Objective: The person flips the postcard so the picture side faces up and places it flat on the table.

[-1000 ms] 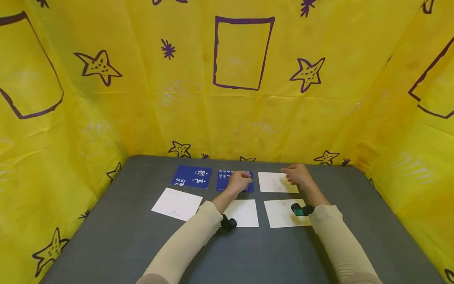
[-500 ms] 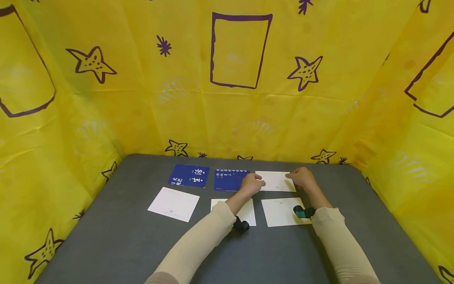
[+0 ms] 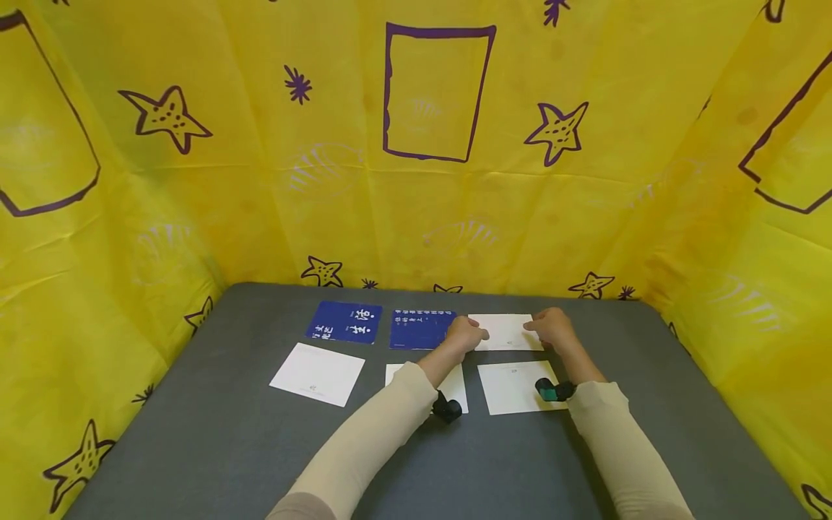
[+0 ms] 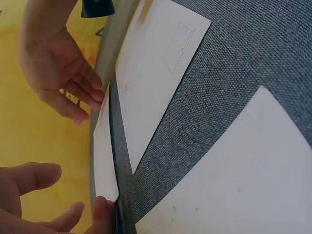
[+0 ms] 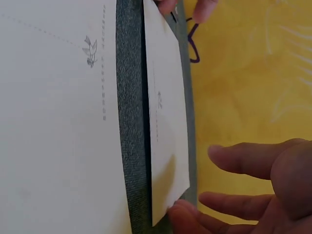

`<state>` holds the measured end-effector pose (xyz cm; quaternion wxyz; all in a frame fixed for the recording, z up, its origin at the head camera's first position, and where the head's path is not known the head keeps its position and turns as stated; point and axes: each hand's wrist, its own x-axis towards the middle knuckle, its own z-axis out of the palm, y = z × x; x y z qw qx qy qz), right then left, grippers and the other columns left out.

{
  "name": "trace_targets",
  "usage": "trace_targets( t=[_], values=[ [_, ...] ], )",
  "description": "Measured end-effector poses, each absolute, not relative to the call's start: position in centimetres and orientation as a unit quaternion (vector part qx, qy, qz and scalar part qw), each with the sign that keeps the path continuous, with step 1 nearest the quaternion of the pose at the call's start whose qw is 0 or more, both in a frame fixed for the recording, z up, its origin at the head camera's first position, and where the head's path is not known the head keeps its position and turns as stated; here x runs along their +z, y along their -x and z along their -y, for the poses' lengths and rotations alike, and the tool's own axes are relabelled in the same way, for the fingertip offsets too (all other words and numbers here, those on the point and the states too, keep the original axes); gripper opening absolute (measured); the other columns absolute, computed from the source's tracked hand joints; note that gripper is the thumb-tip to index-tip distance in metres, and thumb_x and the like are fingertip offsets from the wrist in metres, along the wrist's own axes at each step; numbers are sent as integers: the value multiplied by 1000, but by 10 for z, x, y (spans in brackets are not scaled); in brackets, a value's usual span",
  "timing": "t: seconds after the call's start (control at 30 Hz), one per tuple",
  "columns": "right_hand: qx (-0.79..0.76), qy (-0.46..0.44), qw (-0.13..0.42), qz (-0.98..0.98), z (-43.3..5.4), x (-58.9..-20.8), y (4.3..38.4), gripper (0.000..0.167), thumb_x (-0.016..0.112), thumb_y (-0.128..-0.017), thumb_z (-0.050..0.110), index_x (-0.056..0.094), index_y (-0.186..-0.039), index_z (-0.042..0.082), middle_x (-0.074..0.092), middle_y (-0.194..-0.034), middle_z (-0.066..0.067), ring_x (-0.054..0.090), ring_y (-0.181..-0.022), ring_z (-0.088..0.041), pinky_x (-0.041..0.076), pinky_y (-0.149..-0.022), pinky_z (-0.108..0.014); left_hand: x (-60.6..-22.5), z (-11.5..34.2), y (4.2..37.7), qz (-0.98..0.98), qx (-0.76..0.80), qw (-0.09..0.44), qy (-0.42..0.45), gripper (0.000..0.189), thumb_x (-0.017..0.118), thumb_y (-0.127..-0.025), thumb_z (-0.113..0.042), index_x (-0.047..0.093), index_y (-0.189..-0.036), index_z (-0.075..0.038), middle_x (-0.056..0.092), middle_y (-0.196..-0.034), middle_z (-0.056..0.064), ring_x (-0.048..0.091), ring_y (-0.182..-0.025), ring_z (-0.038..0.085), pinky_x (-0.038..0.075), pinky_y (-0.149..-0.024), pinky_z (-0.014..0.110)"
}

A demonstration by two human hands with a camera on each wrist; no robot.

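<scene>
A white postcard (image 3: 500,334) lies in the back row between my two hands, its face nearly blank. My left hand (image 3: 464,334) is at its left end; in the left wrist view a fingertip (image 4: 101,207) touches the card's corner while the thumb stands apart. My right hand (image 3: 554,328) is at the right end; in the right wrist view a fingertip (image 5: 183,209) meets the card's edge, thumb raised away from it. A dark gap runs under the card's near edge. Left of it lies a blue postcard (image 3: 416,334) with white writing, its right side partly behind my left hand.
Another blue postcard (image 3: 344,323) lies at the back left. The front row has white postcards at left (image 3: 317,375), middle (image 3: 457,386) and right (image 3: 513,390); my left sleeve covers part of the middle one. Yellow patterned cloth (image 3: 325,202) walls the grey table (image 3: 214,433).
My left hand has moved right from over the blue postcard to the white postcard's left end. My right hand has shifted to that card's right end.
</scene>
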<state>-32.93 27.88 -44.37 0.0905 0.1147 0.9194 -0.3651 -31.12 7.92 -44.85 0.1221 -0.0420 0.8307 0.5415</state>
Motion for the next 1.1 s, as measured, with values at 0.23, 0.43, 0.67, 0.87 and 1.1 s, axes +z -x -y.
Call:
trace_targets(
  t=[0.23, 0.43, 0.67, 0.87, 1.1],
  values=[
    [-403, -155, 62, -900, -287, -450, 332, 29, 68, -84, 8, 65, -99, -16, 58, -67, -8, 55, -55, -16, 51, -50, -25, -452, -77, 310, -849, 517, 98, 47, 41, 70, -78, -5, 65, -117, 6, 65, -125, 17, 60, -114, 32, 52, -96, 38],
    [-416, -194, 60, -886, -289, -455, 335, 27, 70, -81, 5, 65, -100, -14, 57, -71, -9, 54, -56, -15, 49, -50, -22, -453, -77, 313, -863, 497, 83, 47, 28, 69, -72, 2, 70, -100, 5, 69, -103, 12, 58, -89, 24, 50, -72, 29],
    [-453, -223, 59, -861, -292, -460, 337, 23, 71, -77, 0, 63, -95, -12, 55, -70, -8, 52, -53, -15, 48, -49, -22, -457, -77, 318, -841, 530, 88, 66, 12, 65, -67, 13, 65, -76, 5, 53, -67, 4, 47, -57, 15, 37, -42, 16],
    [-486, -226, 53, -843, -295, -462, 337, 16, 69, -77, -3, 63, -90, -11, 53, -63, -4, 51, -50, -13, 48, -47, -21, -458, -77, 317, -826, 551, 80, 84, 45, 66, -66, 13, 72, -109, 2, 70, -97, 12, 56, -71, 18, 42, -45, 15],
    [-515, -235, 54, -822, -296, -464, 336, 13, 66, -80, -1, 61, -90, -8, 53, -61, -2, 53, -51, -12, 51, -48, -21, -460, -74, 317, -809, 576, 76, 85, 47, 64, -68, 15, 71, -113, 3, 71, -101, 15, 58, -60, 12, 48, -45, 16]
  ],
)
